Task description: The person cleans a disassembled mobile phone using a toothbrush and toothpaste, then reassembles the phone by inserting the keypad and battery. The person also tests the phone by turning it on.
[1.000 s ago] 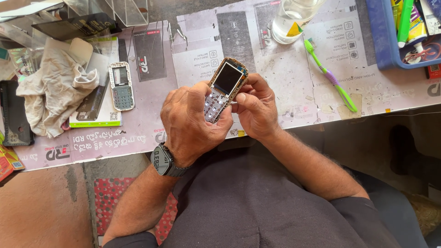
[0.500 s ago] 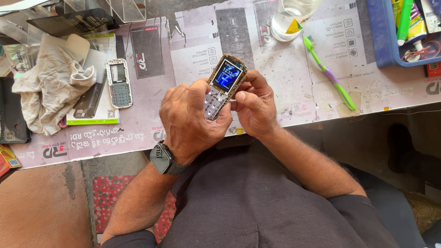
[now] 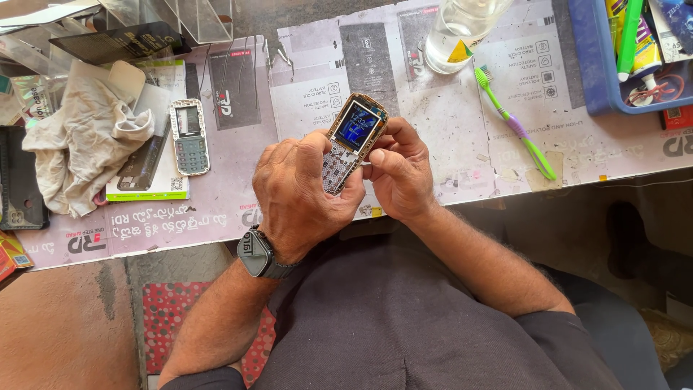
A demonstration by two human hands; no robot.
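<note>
Both hands grip the opened keypad phone w/ lit screen: left hand fingers wrapped round lower body, right hand pinching its edge; press exposed contacts lightly, keep it steady over table.

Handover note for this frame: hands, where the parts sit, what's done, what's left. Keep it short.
Left hand: grip on the lower half of the phone, thumb on its bare keypad board.
Right hand: grip on the phone's upper right edge, fingertips by the screen.
Phone: held above the table edge, front cover off, screen lit.
Keypad front: lies on the table to the left, beside the cloth.
Toothbrush: on the table to the right, untouched.
Done: phone is open and powered.
Left: front not yet back on.
</note>
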